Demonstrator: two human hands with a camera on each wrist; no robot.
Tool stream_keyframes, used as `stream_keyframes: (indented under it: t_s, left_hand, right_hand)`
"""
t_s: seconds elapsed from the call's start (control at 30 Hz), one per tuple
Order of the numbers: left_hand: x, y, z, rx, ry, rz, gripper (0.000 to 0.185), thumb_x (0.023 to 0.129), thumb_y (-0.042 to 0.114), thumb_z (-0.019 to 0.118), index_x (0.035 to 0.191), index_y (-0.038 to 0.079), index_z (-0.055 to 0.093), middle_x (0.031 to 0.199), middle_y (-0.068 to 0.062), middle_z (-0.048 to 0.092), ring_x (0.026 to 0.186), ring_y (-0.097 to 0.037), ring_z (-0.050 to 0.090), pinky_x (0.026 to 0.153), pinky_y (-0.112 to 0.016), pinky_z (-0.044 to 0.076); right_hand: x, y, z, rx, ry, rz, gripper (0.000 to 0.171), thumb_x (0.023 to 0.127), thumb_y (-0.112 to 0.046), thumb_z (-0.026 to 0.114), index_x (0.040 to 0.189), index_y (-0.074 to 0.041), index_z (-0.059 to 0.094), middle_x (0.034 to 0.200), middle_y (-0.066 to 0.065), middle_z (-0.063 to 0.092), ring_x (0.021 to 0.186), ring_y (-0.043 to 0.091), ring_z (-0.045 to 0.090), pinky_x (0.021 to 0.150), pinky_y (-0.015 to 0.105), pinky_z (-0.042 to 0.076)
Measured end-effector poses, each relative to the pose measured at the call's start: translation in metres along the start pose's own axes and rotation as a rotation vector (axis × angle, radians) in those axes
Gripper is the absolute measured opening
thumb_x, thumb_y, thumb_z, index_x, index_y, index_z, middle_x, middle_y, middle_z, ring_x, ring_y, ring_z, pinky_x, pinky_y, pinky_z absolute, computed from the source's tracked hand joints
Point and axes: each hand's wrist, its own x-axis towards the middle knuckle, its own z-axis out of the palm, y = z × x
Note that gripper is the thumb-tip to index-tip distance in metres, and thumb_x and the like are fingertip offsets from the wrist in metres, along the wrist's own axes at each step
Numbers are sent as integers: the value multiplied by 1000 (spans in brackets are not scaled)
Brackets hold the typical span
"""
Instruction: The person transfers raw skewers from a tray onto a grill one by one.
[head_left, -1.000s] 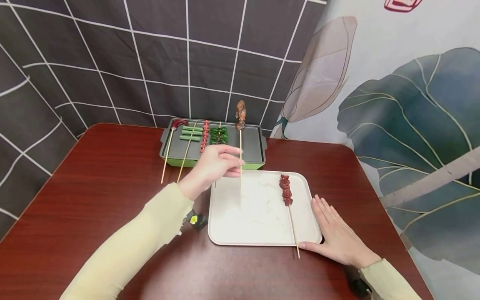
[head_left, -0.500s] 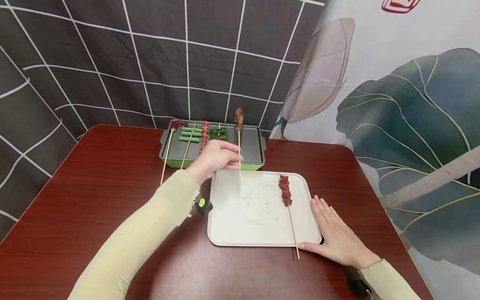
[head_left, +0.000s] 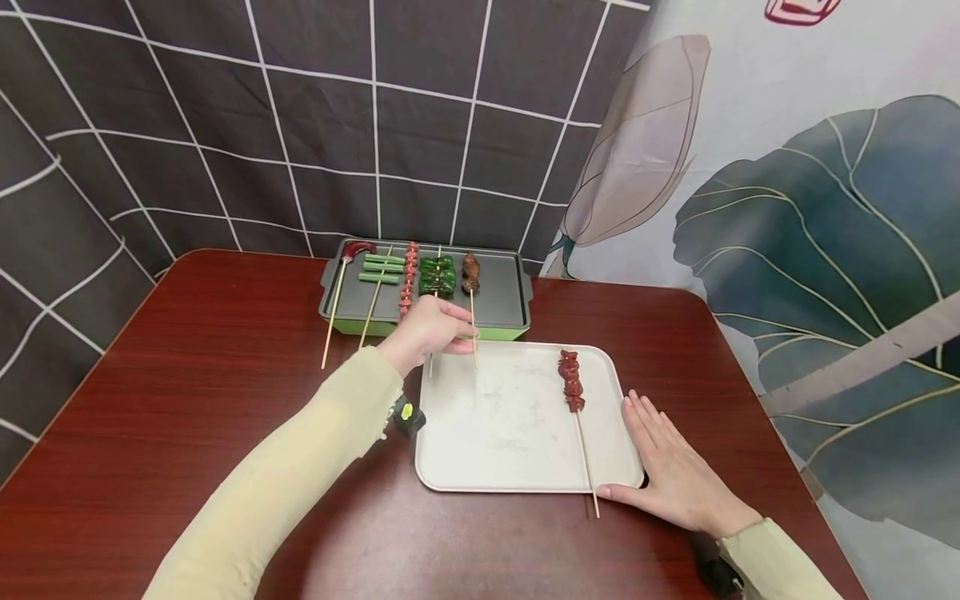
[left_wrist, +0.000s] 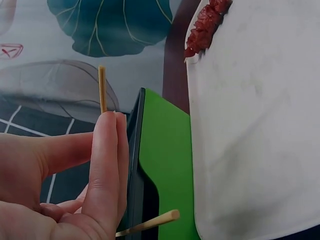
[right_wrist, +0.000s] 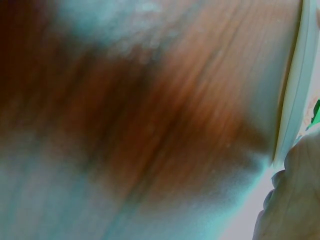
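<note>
In the head view my left hand pinches the bare stick of a brown meat skewer. The meat is over the grey grill pan, to the right of the green pepper skewer; whether it touches the pan is hard to tell. The stick's end pokes out past my fingertips in the left wrist view. My right hand lies flat with fingers straight at the right edge of the white tray. A dark red meat skewer lies on that tray, its stick overhanging the front rim.
Left of the pepper skewer, the pan bears a pink-red skewer, a green-stalk skewer and a red chilli-like skewer. Their sticks reach toward the front. A grid-patterned cloth hangs behind the brown table.
My left hand has lowered the brown meat skewer from above the pan's back edge down beside the pepper skewer, moving slightly left. My right hand has stayed at the tray.
</note>
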Motion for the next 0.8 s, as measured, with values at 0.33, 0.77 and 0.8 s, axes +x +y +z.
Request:
stream_keyframes:
  t_s: [0.33,0.77,0.8]
  left_hand:
    - [-6,-1,-5,136,2,38,39,95,8,74,131,-3,65,122,-17,68,83,-20,75,76,-31,63]
    - [-23,4,-11,186,24,164,42,92,22,79,128,2,69,115,-11,72,89,-23,74,74,-30,63]
    - [-25,5,-11,177,22,173,40,92,23,79,126,3,70,114,-11,73,90,-24,74,75,-31,63]
  right_hand:
    - [-1,0,1,-3,3,-4,121,82,-79,62,160,2,17,166,21,17,151,39,16,125,35,1]
    - [0,1,0,4,-8,-3,120,83,-78,62,161,0,15,167,19,14,152,38,14,125,35,0]
    - [0,1,0,4,-8,-4,120,83,-78,62,161,0,15,167,19,14,152,38,14,125,35,-1]
